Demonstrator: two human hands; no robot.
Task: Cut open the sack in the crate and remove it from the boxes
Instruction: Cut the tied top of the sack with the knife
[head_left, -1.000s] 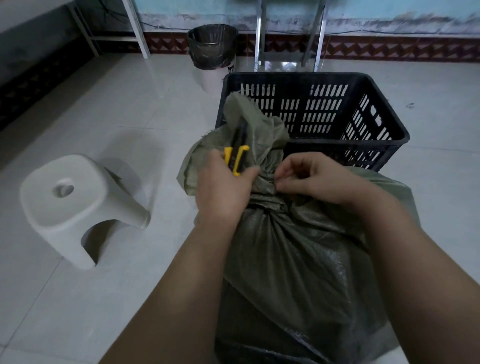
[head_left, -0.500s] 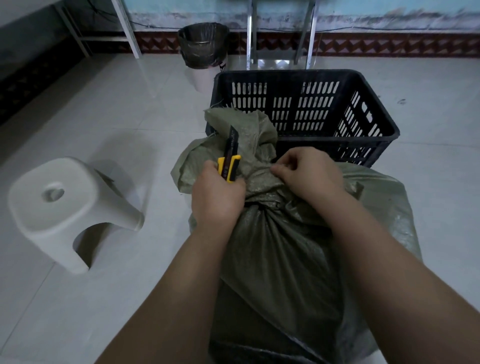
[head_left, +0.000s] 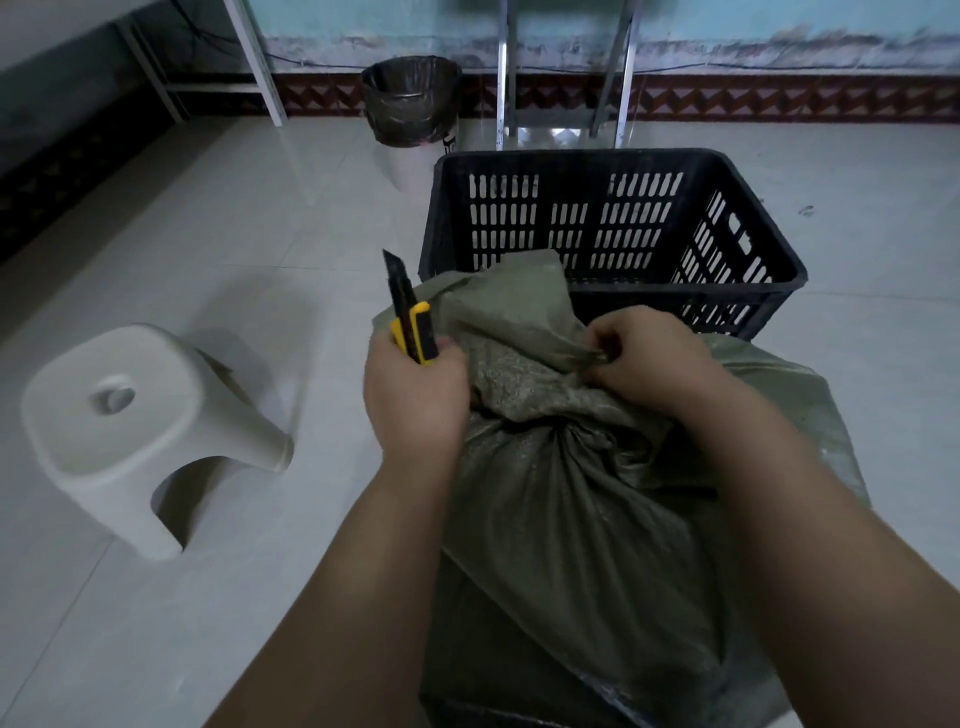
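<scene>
A big olive-green woven sack (head_left: 582, 519) stands in front of me, tied shut at its neck, with the loose top flopping toward a black slotted crate (head_left: 613, 228) just behind it. My left hand (head_left: 415, 400) grips a yellow-and-black utility knife (head_left: 410, 322), blade pointing up and away, just left of the sack's neck and clear of the fabric. My right hand (head_left: 649, 358) pinches the gathered sack fabric at the right of the knot. What the sack holds is hidden.
A white plastic stool (head_left: 140, 431) stands on the tiled floor to the left. A bin lined with a black bag (head_left: 410, 104) sits by the far wall, beside metal frame legs (head_left: 506, 78). A table leg (head_left: 254, 57) rises at the back left.
My left hand has pulled the knife left, off the sack's neck, so the blade now stands free beside it. My right hand has shifted its pinch slightly right on the fabric.
</scene>
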